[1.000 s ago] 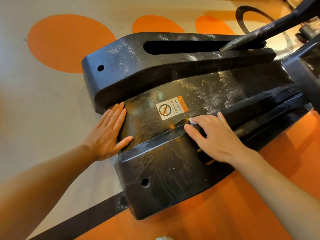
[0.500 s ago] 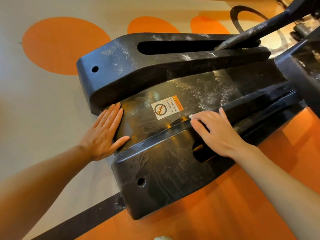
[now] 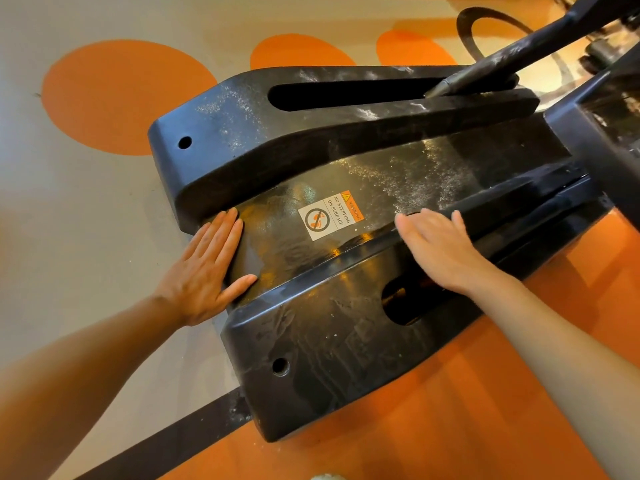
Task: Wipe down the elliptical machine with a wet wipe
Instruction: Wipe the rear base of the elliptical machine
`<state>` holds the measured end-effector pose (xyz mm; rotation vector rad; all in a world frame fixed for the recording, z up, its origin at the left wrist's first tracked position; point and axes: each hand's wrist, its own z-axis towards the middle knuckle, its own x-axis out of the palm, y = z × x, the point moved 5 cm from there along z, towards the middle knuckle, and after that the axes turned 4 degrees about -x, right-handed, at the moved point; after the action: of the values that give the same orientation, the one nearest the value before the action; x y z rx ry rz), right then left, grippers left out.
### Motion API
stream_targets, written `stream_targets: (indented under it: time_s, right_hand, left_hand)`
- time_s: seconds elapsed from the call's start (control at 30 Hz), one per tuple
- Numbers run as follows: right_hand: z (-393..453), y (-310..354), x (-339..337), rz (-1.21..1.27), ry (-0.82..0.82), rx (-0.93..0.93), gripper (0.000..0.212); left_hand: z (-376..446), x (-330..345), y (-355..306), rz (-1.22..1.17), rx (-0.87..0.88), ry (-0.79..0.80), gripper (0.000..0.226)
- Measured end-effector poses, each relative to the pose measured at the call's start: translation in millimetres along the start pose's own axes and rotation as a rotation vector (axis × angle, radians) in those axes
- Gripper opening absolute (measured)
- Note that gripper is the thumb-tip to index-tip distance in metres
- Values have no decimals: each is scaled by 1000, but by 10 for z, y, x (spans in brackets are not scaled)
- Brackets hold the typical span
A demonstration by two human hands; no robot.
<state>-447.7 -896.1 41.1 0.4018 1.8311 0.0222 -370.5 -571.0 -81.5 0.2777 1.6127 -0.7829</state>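
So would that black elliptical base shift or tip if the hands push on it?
Probably not: the elliptical base looks bulky, wide and low on the floor. Its glossy, wet-looking center may feel slippery under the flat left hand.

Black elliptical machine (image 3: 311, 150); white-orange warning sticker (image 3: 330, 215); beige floor (image 3: 86, 209), orange circles.

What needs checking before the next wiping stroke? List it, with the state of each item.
1. Left hand braced flat on the machine's rear edge: ok.
2. Right hand on the right rail, ready to wipe: ok, though blurred.
3. Wet wipe under the right hand: cannot tell, none shows.
4. Centre panel free of dust: not ok, white specks beyond the warning sticker.
5. Left rail clean: not ok, dusty patches show.
6. Pedal arm out of the stroke path: ok.
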Motion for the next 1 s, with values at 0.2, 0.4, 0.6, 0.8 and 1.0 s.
stream_targets:
  time_s: [0.2,0.4,0.6,0.8,1.0]
  right_hand:
    - [40,-175,-136,-47,8,-104,69]
    - [173,-388,-172,-30,23,71,69]
    - [133,270,-51,-95,306,-117,73]
    - [334,-80,-206,-150,357,178,97]
    - [364,204,-75,-165,437,198,123]
  left_hand:
    - [2,-2,-4,1,-6,8,88]
    - [1,1,4,2,-3,6,88]
    - [2,14,-2,-21,-7,4,88]
    - [1,9,-6,-24,-6,9,88]
    - [-4,23,4,-29,-6,8,87]
